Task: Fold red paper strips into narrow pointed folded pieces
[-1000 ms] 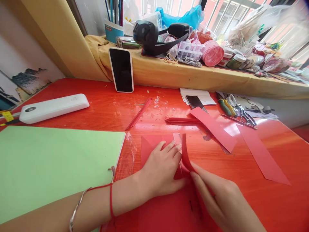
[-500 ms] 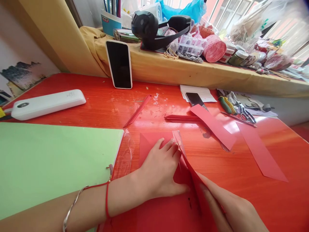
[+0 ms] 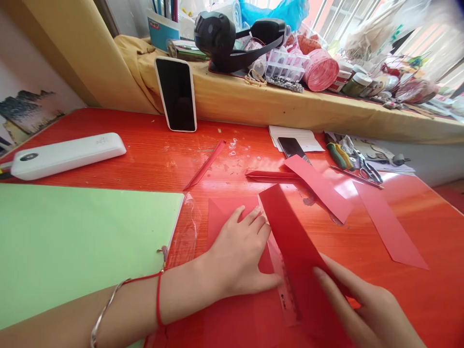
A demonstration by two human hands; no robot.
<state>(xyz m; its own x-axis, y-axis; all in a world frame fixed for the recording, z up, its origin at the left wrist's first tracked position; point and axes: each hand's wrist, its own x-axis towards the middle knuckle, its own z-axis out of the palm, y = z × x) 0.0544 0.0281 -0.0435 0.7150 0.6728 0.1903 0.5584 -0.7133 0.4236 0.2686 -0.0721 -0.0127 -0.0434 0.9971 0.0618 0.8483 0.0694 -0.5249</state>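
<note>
My left hand (image 3: 239, 256) lies with spread fingers on a red paper sheet (image 3: 232, 314) and on the edge of a clear ruler (image 3: 286, 295). My right hand (image 3: 366, 299) pinches the raised right part of the red paper (image 3: 297, 246) between thumb and fingers. That part stands up along the ruler and leans to the right. The ruler's upper end is partly hidden by my left fingers and the paper. Some fingers of my right hand are behind the sheet.
Green board (image 3: 87, 241) at left, white device (image 3: 68, 154) behind it. A phone (image 3: 176, 94) leans on the ledge. Red strips (image 3: 319, 188), (image 3: 391, 224) and folded red pieces (image 3: 206, 164) lie beyond and right, near scissors (image 3: 368, 169) and pliers (image 3: 339, 154).
The raised part of the red paper has tilted to the right, showing its broad face and more of the ruler. My right hand has moved slightly right with it. My left hand has hardly moved.
</note>
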